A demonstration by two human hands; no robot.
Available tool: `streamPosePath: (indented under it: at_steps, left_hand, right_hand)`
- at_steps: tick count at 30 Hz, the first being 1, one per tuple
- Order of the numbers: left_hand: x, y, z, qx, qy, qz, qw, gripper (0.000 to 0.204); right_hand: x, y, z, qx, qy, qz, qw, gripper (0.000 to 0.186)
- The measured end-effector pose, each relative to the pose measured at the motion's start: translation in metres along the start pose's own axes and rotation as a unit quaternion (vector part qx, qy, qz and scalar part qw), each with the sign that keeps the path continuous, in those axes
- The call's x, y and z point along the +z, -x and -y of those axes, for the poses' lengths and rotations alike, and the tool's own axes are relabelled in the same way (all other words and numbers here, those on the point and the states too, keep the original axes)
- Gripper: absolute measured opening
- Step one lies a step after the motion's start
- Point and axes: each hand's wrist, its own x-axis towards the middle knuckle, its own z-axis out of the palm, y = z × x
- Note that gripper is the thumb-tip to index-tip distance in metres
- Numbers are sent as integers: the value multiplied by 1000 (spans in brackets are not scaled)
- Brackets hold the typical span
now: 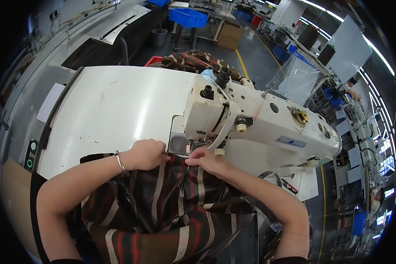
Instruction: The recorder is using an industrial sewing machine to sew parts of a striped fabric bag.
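Two hands work at one sewing machine point(259, 121), and that white machine serves as the landmark here. In the head view, the left hand point(146, 154) lies just left of the machine's needle end, fingers curled and gripping the top edge of a striped cloth point(171, 202). A thin bracelet point(120, 163) circles that wrist. The right hand point(207, 160) sits directly below the needle end, its fingertips pinching the same edge of the cloth, close beside the left hand. The cloth is dark brown with red, cream and green stripes; its top edge lies at the foot of the machine, and the rest spreads down from there toward the person, between the two forearms. The exact contact under the needle is too small to tell.

The machine stands on a white surface point(114, 105), which stretches well to the left of it and is bare there. Behind the machine, past the far edge of the surface, lies a heap of more striped fabric point(193, 60). Farther behind stands a blue bin point(188, 17) on a frame, with a cardboard box point(230, 36) to the right of it. Well to the right of the machine, rows of other workstations point(361, 132) run along the room.
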Motion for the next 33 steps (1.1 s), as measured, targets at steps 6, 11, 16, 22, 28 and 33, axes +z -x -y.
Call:
streamPosePath:
  at_steps: [6, 11, 16, 22, 28, 33]
  left_hand:
    - [8, -18, 6, 6, 21, -20, 1000, 31]
    - [-14, 11, -15, 209, -51, -179, 960, 20]
    - [43, 30, -29, 252, 17, -181, 950, 50]
    - [61, 35, -30, 243, -56, -223, 942, 53]
    - [72, 36, -36, 243, -68, -212, 944, 54]
    - [71, 32, -34, 223, 38, -212, 951, 51]
  right_hand:
    - [7, 7, 15, 20, -111, 46, 993, 19]
    - [8, -15, -59, -26, -276, 4, 961, 21]
    - [5, 10, -1, 16, -106, 15, 994, 22]
    - [3, 17, 17, 29, -91, 25, 995, 20]
    - [4, 22, 11, -69, 4, -21, 997, 20]
    - [5, 31, 18, -61, 86, -48, 993, 21]
